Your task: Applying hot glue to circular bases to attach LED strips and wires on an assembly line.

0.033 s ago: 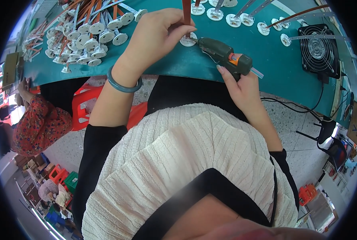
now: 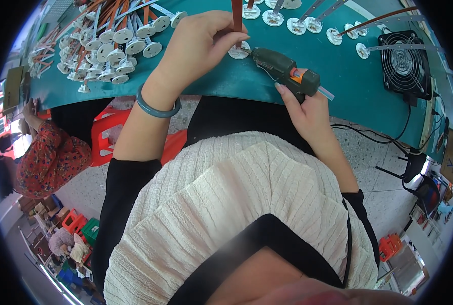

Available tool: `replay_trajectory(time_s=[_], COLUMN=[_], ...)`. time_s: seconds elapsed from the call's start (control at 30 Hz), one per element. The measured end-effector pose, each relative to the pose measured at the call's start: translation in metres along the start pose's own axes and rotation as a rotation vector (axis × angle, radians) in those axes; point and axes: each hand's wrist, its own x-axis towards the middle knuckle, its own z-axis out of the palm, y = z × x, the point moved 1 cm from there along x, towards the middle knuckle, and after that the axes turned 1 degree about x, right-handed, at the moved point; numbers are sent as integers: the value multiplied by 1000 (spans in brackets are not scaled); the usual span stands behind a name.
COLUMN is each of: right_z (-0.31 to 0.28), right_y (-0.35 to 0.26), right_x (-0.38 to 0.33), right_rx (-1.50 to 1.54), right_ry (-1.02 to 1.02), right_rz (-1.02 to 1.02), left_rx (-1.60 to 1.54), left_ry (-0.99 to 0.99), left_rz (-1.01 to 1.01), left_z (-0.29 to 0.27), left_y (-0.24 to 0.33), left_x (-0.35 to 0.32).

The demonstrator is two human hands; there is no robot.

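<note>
Left hand (image 2: 198,46): grip clenched on a thin brown strip (image 2: 236,15), pinched between thumb and fingertips, strip standing roughly upright and running out of view at the top edge. Its lower end sits on a small white disc (image 2: 238,52) lying flat on the teal surface (image 2: 353,76), near the front edge. Blue-green bangle (image 2: 157,107) on the left wrist.

Right hand (image 2: 308,107): grip closed round the handle of a dark green glue gun (image 2: 282,68) w/ orange trigger. Index finger lies alongside the body; can't tell if trigger is pressed. Nozzle points left, tip just beside the white disc at the strip's foot; contact w/ disc not clear. Clear glue stick protrudes from the rear of the gun.

Surroundings, same surface: pile of finished pieces (image 2: 109,51) far left, white discs w/ brown and grey strips attached, overlapping. Row of more discs w/ strips (image 2: 308,23) along the top, well apart from the pile. Black fan (image 2: 404,63) at right, lying on the surface, cable trailing off the edge to the floor.

Below the surface: red plastic stool (image 2: 107,137) on the floor. Another person in a red patterned top (image 2: 51,160) sits at far left, apart from my hands.
</note>
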Motion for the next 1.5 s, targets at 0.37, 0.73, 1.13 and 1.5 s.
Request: replay_trajectory(time_s=[0.37,0.73,1.13,1.5], right_z=[4,4,-1,3], right_y=[-7,-4,-1,-8], right_x=[-1,-2,1,-1], right_rx=[35,74,309,81], right_ry=[29,23,41,24], right_rz=[-2,97,93,99], left_rx=[-14,89,-20,-3], left_ry=[3,-47,-156,-140], left_rz=[0,2,-14,-36], left_z=[-2,-2,-8,-8], left_y=[-1,16,12,15], left_x=[-1,-6,-1,-1])
